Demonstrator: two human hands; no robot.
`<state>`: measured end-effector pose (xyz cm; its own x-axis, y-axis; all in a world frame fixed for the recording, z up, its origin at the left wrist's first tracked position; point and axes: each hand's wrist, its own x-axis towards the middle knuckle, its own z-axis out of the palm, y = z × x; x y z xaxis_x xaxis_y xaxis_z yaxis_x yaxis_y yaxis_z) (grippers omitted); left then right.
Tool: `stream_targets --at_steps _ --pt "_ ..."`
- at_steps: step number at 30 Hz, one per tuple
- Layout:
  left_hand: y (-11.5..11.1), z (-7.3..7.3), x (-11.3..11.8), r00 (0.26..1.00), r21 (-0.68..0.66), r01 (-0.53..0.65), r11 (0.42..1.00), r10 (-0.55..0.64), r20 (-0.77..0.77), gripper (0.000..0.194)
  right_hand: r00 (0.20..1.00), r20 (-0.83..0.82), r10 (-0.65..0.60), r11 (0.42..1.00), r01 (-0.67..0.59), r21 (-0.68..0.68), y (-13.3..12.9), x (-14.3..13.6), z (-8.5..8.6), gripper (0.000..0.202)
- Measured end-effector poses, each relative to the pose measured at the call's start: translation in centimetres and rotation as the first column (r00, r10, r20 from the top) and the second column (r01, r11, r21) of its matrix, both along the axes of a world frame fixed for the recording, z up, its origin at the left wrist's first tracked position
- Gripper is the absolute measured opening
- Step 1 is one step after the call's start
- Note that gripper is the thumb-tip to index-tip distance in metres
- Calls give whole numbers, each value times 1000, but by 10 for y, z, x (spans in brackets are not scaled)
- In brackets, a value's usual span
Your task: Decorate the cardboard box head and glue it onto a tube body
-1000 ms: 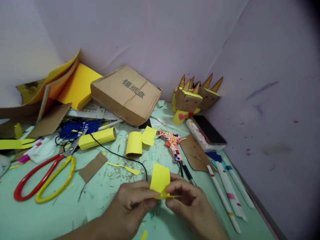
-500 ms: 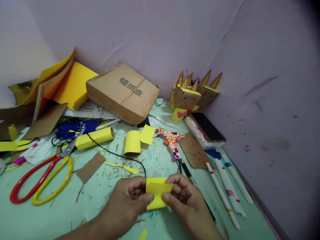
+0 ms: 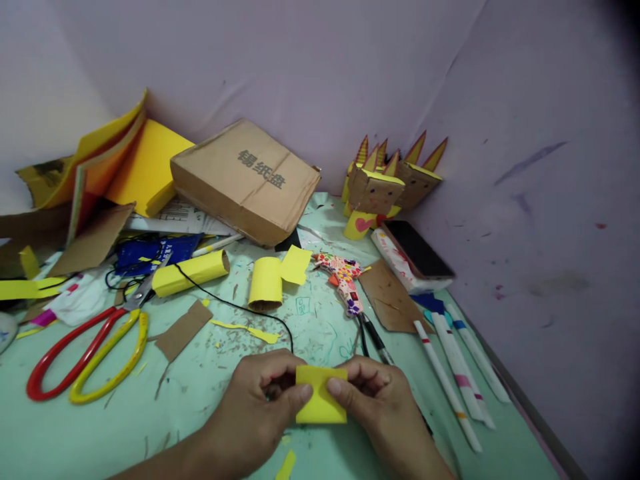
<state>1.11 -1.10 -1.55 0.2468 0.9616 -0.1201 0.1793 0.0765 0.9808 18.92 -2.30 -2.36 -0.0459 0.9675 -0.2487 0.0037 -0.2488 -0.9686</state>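
Observation:
Between my two hands is a small piece of yellow paper (image 3: 321, 407), its front face lying flat towards me. My left hand (image 3: 267, 400) pinches its left side, thumb in front and fingers behind. On the right side my right hand (image 3: 373, 400) grips it the same way, the thumb pressed on the face. The fingertips behind the paper are hidden. Beyond the hands stands a short yellow paper-covered tube (image 3: 265, 283) touching a loose yellow paper piece (image 3: 297, 265). A flower-patterned glue gun (image 3: 345, 277) lies to their right.
Red-and-yellow-handled scissors (image 3: 107, 353) lie open at left, by a longer yellow tube (image 3: 193, 272). A cardboard box (image 3: 245, 183) leans at the back. Cardboard figures (image 3: 377, 190), a phone (image 3: 419, 250) and several white markers (image 3: 447, 387) are on the right.
The yellow paper's upper flap, standing away from the sheet earlier, now lies flat against it. Both hands have shifted slightly, still holding the paper.

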Motion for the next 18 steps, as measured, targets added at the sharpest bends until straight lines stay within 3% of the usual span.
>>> stream_targets --at_steps 5,10,13,18 --pt "1 9 2 990 -109 68 992 -81 -115 32 998 -55 -4 998 1 -56 0 -3 4 25" --pt "1 13 7 977 -177 180 968 -197 -84 35 999 -37 -22 998 24 55 -1 -10 15 14" --pt "-2 14 11 971 -215 217 952 -233 -50 36 998 -49 -36 997 39 60 -1 -12 18 15" --pt "-6 13 13 937 -211 272 939 -309 -166 37 990 -28 -135 990 136 24 -2 -11 18 21"
